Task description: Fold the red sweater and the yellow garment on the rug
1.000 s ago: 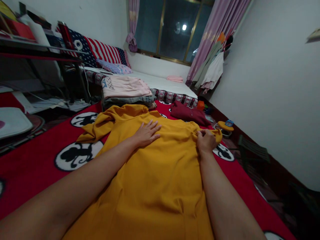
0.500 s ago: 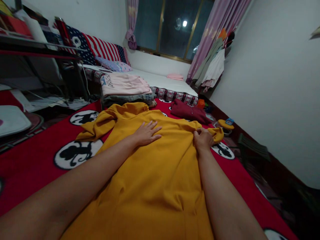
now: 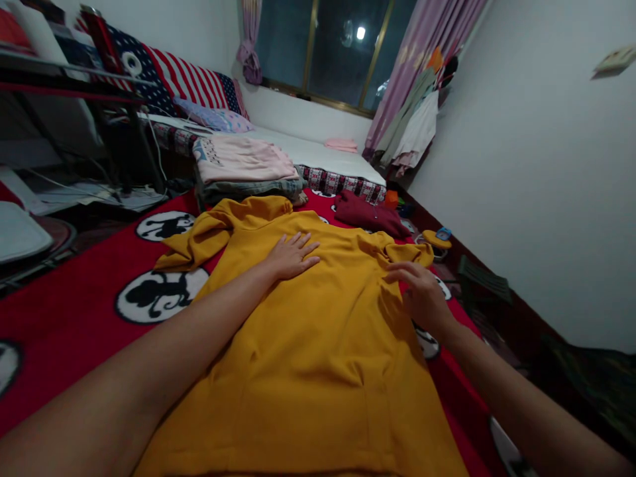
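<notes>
Pressing left hand (image 3: 291, 255) flat, fingers spread, on yellow shirt (image 3: 318, 358), pinning cloth to red rug (image 3: 74, 311); right hand (image 3: 420, 291) loosely uncurled, fingertips touching right sleeve edge.

Legible text: none.
Dark lettering runs along the near edge of the folded pink garment (image 3: 243, 159) on the clothes pile, but it is too small and blurred to read. Nothing else carries writing that can be made out.

A mustard-yellow shirt (image 3: 308, 344) lies spread flat on the floor, one sleeve bunched.
</notes>
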`<state>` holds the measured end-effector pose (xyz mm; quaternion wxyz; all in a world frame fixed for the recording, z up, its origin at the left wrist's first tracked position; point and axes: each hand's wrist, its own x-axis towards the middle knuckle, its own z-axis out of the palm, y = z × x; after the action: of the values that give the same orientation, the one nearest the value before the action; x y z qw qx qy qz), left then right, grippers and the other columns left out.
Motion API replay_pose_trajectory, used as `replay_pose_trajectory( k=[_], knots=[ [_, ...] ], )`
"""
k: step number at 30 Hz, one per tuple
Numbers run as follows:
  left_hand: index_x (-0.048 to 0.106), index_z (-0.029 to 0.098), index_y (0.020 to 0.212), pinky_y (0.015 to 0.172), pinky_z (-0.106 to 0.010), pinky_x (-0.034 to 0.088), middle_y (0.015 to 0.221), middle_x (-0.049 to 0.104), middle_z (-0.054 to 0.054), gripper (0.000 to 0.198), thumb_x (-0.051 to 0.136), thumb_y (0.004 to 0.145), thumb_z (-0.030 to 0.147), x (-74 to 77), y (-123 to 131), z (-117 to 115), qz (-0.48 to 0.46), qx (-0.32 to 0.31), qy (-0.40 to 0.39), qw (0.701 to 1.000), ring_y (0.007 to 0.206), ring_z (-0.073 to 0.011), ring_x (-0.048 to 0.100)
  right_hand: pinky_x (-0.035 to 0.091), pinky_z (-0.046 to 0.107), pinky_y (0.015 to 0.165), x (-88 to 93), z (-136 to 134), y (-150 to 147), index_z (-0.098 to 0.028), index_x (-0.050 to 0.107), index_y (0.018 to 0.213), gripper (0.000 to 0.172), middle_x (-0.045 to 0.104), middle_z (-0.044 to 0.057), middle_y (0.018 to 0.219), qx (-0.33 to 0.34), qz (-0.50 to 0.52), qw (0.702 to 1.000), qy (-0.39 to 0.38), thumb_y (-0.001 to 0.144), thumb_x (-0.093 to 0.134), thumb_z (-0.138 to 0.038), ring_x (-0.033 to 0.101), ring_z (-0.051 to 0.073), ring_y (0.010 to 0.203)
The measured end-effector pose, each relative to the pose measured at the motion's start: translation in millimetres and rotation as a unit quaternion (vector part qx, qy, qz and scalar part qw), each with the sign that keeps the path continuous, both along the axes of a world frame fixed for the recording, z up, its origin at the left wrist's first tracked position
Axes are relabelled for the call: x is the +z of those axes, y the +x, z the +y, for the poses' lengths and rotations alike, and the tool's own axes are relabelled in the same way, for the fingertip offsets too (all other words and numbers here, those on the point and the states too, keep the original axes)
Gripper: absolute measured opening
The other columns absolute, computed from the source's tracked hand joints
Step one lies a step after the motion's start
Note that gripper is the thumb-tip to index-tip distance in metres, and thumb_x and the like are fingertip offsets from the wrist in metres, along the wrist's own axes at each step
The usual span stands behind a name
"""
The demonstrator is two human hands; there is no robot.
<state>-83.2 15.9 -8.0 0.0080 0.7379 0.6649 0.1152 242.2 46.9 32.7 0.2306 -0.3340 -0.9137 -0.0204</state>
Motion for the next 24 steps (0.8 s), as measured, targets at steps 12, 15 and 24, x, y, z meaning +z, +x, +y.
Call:
replay_pose_trajectory(
  k=[12,15,24],
  knots=[
    [0.029,0.033,0.15,0.113,-0.055,0.017,0.16,0.017,-0.008,0.062,0.025,0.095,0.062,-1.9,0.6,-3.3,-0.001,-0.009,0.018,1.0,0.146,-0.0309,0.02,0.035,0.03,0.069,-11.7,-59.9,31.9,-0.019,0.054,0.068,0.021,0.06,0.005,0.072,0.117,-0.104,0.985,-0.07,0.071,0.042,-0.002,0.052,0.018,0.073],
    [0.029,0.037,0.15,0.113,-0.057,0.017,0.16,0.019,-0.006,0.06,0.025,0.095,0.062,-2.0,1.4,-5.9,-0.002,-0.023,0.015,1.0,0.146,-0.0327,0.02,0.036,0.028,0.067,-3.7,-57.7,37.4,-0.02,0.055,0.059,0.024,0.062,0.002,0.064,0.082,-0.166,0.973,-0.134,0.07,0.042,-0.003,0.054,0.016,0.065],
    [0.032,0.037,0.148,0.113,-0.057,0.018,0.159,0.024,-0.004,0.06,0.027,0.094,0.062,-0.7,2.7,-6.3,-0.007,-0.017,0.014,1.0,0.145,-0.0316,0.021,0.046,0.029,0.083,40.8,-41.8,-68.7,-0.022,0.067,0.095,0.029,0.071,0.005,0.1,0.035,0.012,0.995,-0.088,0.079,0.045,-0.013,0.064,0.019,0.092]
  ],
)
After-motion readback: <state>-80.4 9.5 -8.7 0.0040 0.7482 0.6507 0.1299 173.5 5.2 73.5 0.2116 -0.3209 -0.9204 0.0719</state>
